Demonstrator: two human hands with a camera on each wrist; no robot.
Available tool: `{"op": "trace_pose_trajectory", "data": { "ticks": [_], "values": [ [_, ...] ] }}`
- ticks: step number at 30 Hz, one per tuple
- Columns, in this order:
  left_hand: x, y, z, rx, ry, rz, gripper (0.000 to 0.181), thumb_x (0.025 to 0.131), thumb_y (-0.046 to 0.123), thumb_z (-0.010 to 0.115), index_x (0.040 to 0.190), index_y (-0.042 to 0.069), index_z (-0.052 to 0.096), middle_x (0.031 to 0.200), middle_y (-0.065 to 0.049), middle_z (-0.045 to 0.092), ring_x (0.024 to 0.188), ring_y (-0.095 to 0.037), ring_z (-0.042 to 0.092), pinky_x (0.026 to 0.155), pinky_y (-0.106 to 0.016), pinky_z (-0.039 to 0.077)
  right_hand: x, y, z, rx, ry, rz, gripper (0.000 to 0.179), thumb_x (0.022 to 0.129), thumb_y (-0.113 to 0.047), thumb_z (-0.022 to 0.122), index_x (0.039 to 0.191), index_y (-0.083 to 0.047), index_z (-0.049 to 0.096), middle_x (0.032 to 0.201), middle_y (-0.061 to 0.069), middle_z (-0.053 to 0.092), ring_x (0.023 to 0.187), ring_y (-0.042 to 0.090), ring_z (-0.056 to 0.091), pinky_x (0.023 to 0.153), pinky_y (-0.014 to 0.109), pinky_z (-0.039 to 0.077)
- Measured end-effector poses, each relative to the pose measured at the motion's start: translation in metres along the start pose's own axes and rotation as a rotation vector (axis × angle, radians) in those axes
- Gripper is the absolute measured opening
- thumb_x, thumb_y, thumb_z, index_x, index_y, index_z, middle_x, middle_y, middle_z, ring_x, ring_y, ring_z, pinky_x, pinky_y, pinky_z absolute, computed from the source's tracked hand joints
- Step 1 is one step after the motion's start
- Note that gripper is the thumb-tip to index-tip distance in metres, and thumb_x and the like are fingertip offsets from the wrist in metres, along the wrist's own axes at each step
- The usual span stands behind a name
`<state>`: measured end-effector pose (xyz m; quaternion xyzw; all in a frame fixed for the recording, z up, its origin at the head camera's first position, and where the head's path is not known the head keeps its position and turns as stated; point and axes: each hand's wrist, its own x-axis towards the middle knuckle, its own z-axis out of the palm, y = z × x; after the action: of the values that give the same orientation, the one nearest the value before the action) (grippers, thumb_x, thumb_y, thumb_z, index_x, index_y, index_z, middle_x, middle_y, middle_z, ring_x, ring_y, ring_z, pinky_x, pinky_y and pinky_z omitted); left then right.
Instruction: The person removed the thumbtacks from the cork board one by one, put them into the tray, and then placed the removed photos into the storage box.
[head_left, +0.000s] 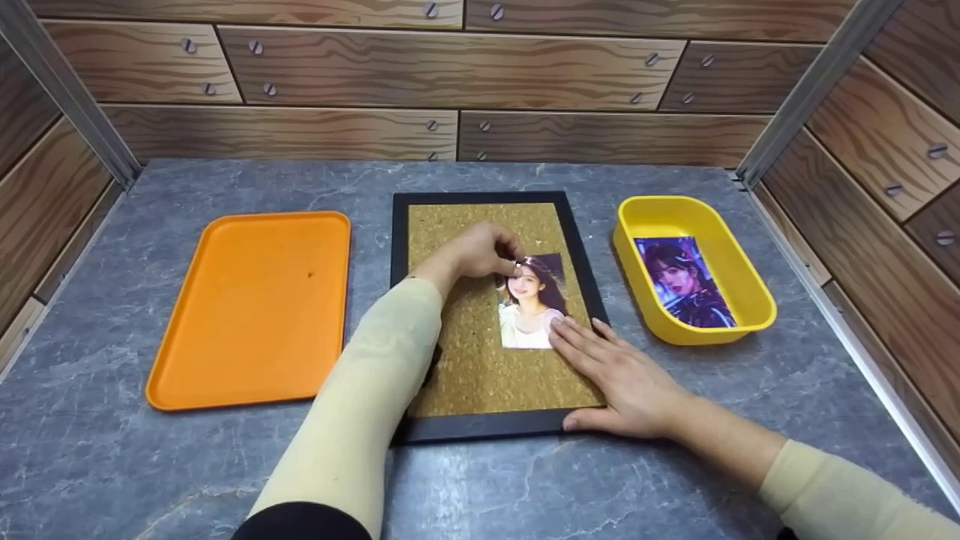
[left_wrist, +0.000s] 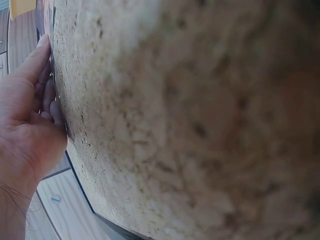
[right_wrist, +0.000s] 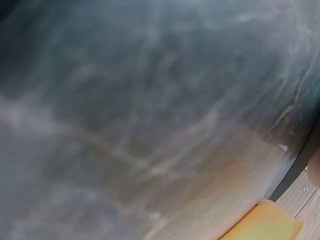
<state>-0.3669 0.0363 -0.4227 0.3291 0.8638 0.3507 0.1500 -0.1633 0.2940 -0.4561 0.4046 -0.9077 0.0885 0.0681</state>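
Note:
A cork board with a black frame (head_left: 480,425) lies flat on the table, and a photo print (head_left: 529,319) of a smiling person in white rests on its cork. At the photo's upper left edge is my left hand (head_left: 476,251), fingers bent, thumb and fingertips close together; I cannot tell whether a small thing is pinched there. In the left wrist view this hand (left_wrist: 30,110) lies along the cork (left_wrist: 150,125), thumb tip at the photo. With straight fingers my right hand (head_left: 630,382) presses the photo's lower right corner, its thumb on the frame's near edge.
To the left lies an orange tray (head_left: 255,322) with a small dark spot (head_left: 310,274) on it. A yellow bin (head_left: 739,262) stands to the right, holding another print (head_left: 686,285) in purple tones. Wood-patterned walls (head_left: 450,71) enclose the grey marbled table (head_left: 517,487).

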Motion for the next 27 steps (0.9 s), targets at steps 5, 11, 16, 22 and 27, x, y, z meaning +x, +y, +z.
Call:
{"op": "trace_pose_trajectory", "data": {
  "ticks": [5, 11, 16, 22, 27],
  "values": [
    [-0.001, 0.0003, 0.0001, 0.0, -0.005, -0.001, 0.023, 0.094, 0.015, 0.083, 0.112, 0.002, 0.077, 0.111, -0.011, 0.077, 0.1, -0.017, 0.065, 0.097, -0.03, 0.052, -0.0001, 0.0001, 0.0007, 0.001, -0.007, 0.002, 0.109, 0.093, -0.077, 0.059, 0.165, -0.001, 0.031, 0.172, 0.018, 0.026, 0.158, 0.034, 0.026, 0.123, 0.064, 0.023],
    [-0.0006, 0.0005, 0.0012, -0.018, 0.001, -0.014, 0.022, 0.093, 0.014, 0.084, 0.112, 0.002, 0.078, 0.111, -0.011, 0.077, 0.1, -0.016, 0.065, 0.098, -0.03, 0.052, -0.0006, 0.0, 0.0006, -0.002, -0.016, 0.004, 0.109, 0.093, -0.078, 0.058, 0.166, -0.001, 0.03, 0.173, 0.017, 0.024, 0.159, 0.034, 0.025, 0.124, 0.064, 0.022],
    [0.0002, 0.0005, 0.0016, -0.024, 0.009, -0.024, 0.023, 0.092, 0.014, 0.085, 0.111, 0.002, 0.079, 0.111, -0.01, 0.077, 0.1, -0.015, 0.065, 0.098, -0.029, 0.052, -0.0006, -0.0001, 0.0003, -0.003, -0.018, 0.002, 0.109, 0.093, -0.078, 0.058, 0.166, -0.001, 0.03, 0.173, 0.017, 0.024, 0.159, 0.034, 0.025, 0.124, 0.064, 0.022],
    [-0.0001, 0.0022, 0.0001, -0.008, -0.006, -0.03, 0.022, 0.093, 0.014, 0.083, 0.111, 0.002, 0.078, 0.111, -0.011, 0.077, 0.099, -0.016, 0.064, 0.099, -0.03, 0.051, -0.0002, 0.0001, 0.0003, -0.005, -0.005, -0.004, 0.109, 0.093, -0.077, 0.059, 0.165, 0.0, 0.032, 0.172, 0.018, 0.026, 0.158, 0.034, 0.027, 0.124, 0.063, 0.023],
    [-0.0015, 0.0047, -0.0008, 0.011, -0.016, -0.024, 0.023, 0.094, 0.014, 0.082, 0.112, 0.0, 0.077, 0.111, -0.012, 0.076, 0.098, -0.016, 0.062, 0.098, -0.031, 0.051, -0.0001, 0.0003, 0.0005, -0.007, 0.003, -0.008, 0.108, 0.093, -0.077, 0.058, 0.164, 0.0, 0.032, 0.172, 0.018, 0.027, 0.157, 0.035, 0.028, 0.123, 0.063, 0.024]
  ]
}}
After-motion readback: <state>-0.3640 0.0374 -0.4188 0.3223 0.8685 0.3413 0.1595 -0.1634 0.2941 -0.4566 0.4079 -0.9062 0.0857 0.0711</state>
